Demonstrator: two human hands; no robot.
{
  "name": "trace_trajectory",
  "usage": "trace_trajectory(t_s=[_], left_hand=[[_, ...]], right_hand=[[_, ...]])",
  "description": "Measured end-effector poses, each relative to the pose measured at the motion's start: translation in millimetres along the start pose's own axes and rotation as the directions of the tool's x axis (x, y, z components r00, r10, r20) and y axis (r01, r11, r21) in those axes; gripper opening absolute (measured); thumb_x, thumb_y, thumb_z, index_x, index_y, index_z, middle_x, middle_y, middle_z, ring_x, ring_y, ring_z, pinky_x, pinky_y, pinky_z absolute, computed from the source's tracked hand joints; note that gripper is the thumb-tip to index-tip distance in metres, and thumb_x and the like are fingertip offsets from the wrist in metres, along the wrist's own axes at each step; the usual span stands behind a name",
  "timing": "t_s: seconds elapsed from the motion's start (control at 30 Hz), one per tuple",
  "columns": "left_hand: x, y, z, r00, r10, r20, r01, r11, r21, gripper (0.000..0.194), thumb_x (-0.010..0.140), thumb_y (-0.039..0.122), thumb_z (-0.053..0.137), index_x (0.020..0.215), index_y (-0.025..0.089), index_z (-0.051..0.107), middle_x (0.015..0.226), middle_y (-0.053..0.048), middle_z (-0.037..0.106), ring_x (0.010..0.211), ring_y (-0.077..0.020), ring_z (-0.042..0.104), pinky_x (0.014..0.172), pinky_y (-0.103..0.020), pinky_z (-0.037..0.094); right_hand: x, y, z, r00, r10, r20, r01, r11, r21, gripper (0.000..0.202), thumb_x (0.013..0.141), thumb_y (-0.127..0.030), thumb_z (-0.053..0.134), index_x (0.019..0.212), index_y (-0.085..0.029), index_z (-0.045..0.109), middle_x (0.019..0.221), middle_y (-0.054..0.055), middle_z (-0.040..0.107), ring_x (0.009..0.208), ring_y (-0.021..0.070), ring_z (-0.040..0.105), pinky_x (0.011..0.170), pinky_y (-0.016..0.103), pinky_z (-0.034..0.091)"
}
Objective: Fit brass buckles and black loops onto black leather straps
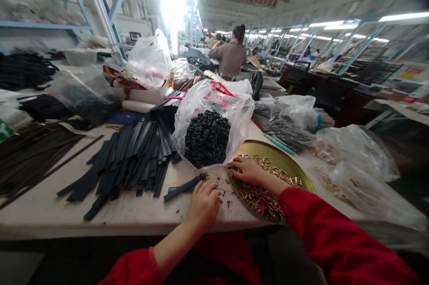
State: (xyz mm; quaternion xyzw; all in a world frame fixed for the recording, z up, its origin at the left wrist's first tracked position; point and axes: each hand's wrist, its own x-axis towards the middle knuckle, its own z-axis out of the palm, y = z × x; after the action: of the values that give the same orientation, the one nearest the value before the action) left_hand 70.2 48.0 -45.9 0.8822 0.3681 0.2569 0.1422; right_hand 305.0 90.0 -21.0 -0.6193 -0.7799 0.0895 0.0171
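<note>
My left hand [203, 204] rests on the white table, its fingers bent and pressed together beside a short black strap [184, 188] with a gold buckle at its far end. What lies under those fingertips is hidden. Over the left part of a round gold tray [295, 160], my right hand [250, 170] reaches down with curled fingers among many small gold buckles [258, 195]. I cannot make out what its fingertips hold. Between and beyond both hands, an open clear plastic bag [243, 119] holds a heap of small black loops [209, 137].
A fanned pile of black straps [130, 160] lies left of the bag. A teal stick [279, 143] is behind the tray, with plastic bags [358, 151] to the right. Long dark strips [36, 151] cover the far left. A person [231, 55] is farther back.
</note>
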Motion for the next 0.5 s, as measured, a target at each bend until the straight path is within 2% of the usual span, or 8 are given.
trace_trajectory(t_s=[0.17,0.27,0.33,0.37,0.4,0.43,0.47,0.5], left_hand=[[9.7,5.1,9.5,0.996,0.069,0.051,-0.07,0.997,0.02,0.023,0.082,0.014,0.045,0.098,0.017,0.062,0.118,-0.008,0.059,0.114,-0.0232,0.049,0.102,-0.044,0.032],[10.5,9.3,12.6,0.992,0.09,0.083,-0.094,0.995,0.039,0.026,0.081,0.014,0.047,0.102,0.016,0.061,0.121,-0.01,0.057,0.113,-0.0245,0.049,0.1,-0.044,0.035],[8.6,8.9,9.0,0.99,0.102,0.099,-0.108,0.993,0.055,0.026,0.08,0.015,0.049,0.104,0.016,0.06,0.122,-0.009,0.056,0.114,-0.0243,0.048,0.101,-0.044,0.034],[7.5,6.3,5.0,0.99,0.102,0.102,-0.109,0.992,0.068,0.026,0.081,0.016,0.049,0.105,0.017,0.06,0.122,-0.009,0.056,0.115,-0.0238,0.048,0.102,-0.044,0.033],[6.4,1.8,-0.4,0.991,0.091,0.101,-0.1,0.991,0.088,0.026,0.081,0.017,0.049,0.106,0.018,0.059,0.122,-0.008,0.056,0.115,-0.0231,0.047,0.102,-0.043,0.032],[5.4,-4.7,-6.9,0.993,0.064,0.095,-0.075,0.99,0.116,0.026,0.082,0.018,0.049,0.106,0.018,0.059,0.12,-0.007,0.057,0.114,-0.0225,0.048,0.102,-0.043,0.031],[4.4,-13.1,-14.3,0.996,0.021,0.084,-0.034,0.988,0.154,0.025,0.083,0.019,0.049,0.106,0.018,0.059,0.118,-0.007,0.058,0.111,-0.0222,0.05,0.102,-0.043,0.032],[3.5,-22.7,-21.9,0.997,-0.033,0.071,0.019,0.98,0.198,0.025,0.083,0.019,0.048,0.105,0.018,0.059,0.115,-0.007,0.06,0.108,-0.0222,0.051,0.1,-0.042,0.034]], right_hand=[[-56.8,-4.4,7.4,0.99,-0.101,-0.101,0.09,0.991,-0.101,0.041,0.082,-0.039,0.049,0.119,-0.024,0.054,0.13,0.01,0.049,0.118,0.0266,0.043,0.101,0.045,0.027],[-97.6,18.4,10.3,0.974,-0.107,-0.199,0.082,0.988,-0.132,0.048,0.083,-0.043,0.046,0.128,-0.027,0.046,0.137,0.008,0.041,0.126,0.0269,0.035,0.104,0.047,0.024],[-126.0,52.9,17.1,0.948,0.049,-0.314,-0.081,0.992,-0.092,0.052,0.084,-0.048,0.042,0.13,-0.024,0.042,0.138,0.008,0.041,0.127,0.026,0.035,0.104,0.046,0.026],[-138.8,74.4,23.1,0.909,0.182,-0.375,-0.211,0.977,-0.037,0.055,0.085,-0.05,0.037,0.131,-0.021,0.041,0.137,0.011,0.04,0.126,0.0257,0.037,0.103,0.044,0.029],[-149.4,96.8,31.1,0.869,0.311,-0.384,-0.329,0.944,0.021,0.059,0.086,-0.053,0.031,0.132,-0.017,0.039,0.138,0.013,0.039,0.126,0.0264,0.037,0.102,0.044,0.032],[-157.1,118.3,40.6,0.805,0.438,-0.401,-0.451,0.89,0.066,0.065,0.086,-0.056,0.026,0.132,-0.012,0.039,0.138,0.016,0.038,0.126,0.0289,0.037,0.101,0.046,0.033],[-161.3,137.2,51.2,0.753,0.526,-0.394,-0.535,0.839,0.098,0.073,0.083,-0.061,0.023,0.131,-0.008,0.039,0.136,0.02,0.039,0.125,0.0321,0.037,0.1,0.048,0.033],[-162.1,151.8,62.0,0.737,0.562,-0.376,-0.557,0.82,0.133,0.078,0.083,-0.063,0.019,0.129,-0.003,0.041,0.133,0.022,0.042,0.124,0.0327,0.039,0.1,0.047,0.034]])
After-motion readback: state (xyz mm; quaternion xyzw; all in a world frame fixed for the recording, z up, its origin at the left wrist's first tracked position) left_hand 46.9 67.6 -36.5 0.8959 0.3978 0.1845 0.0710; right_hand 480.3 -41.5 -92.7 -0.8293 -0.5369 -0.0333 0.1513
